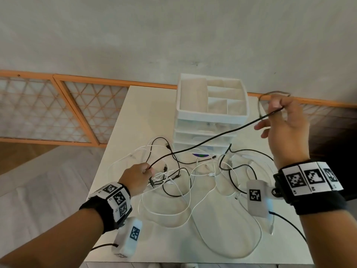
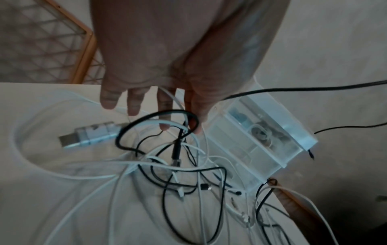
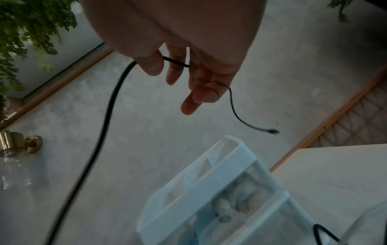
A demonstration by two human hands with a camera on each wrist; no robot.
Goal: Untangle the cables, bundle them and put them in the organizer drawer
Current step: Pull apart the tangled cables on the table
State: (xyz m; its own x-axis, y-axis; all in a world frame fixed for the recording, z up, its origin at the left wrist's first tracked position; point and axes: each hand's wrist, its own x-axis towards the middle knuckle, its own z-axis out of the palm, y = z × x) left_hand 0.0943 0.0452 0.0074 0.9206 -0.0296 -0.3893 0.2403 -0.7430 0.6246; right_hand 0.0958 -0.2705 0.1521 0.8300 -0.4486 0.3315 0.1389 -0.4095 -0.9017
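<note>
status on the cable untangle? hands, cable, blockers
Left hand and right hand both pinch one black cable, stretched taut. Cable pile on the table still tangled. Organizer drawers closed.

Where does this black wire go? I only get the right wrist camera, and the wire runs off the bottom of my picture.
Observer: The black cable slants down to the left hand, which pinches it low over the table.
Operator: Are there more wires?
Observer: Yes, a tangle of white and black cables lies on the table, in front of the organizer.
</note>
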